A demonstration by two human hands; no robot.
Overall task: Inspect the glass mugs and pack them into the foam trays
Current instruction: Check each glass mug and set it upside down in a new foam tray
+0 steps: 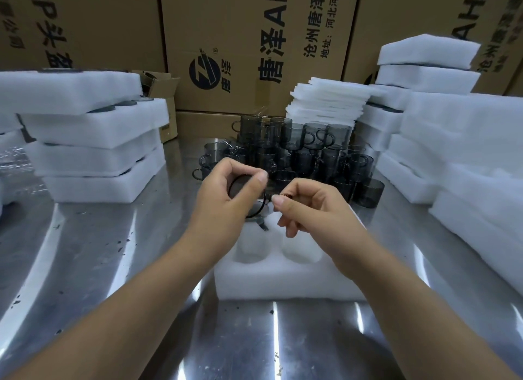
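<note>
My left hand (226, 187) grips a smoky grey glass mug (243, 185) on its side above the white foam tray (283, 277) in front of me. My right hand (308, 207) pinches something small with a reddish glint at the mug's rim or handle; I cannot tell what it is. The tray's two near round pockets are empty. Behind my hands, a cluster of several grey glass mugs (305, 150) stands on the steel table (113, 266), some stacked in two layers.
Stacked foam trays (93, 142) with dark mugs inside stand at the left. More foam trays (464, 142) pile up at the right, and thin foam sheets (325, 102) sit behind the mugs. Printed cardboard boxes (254, 40) wall off the back.
</note>
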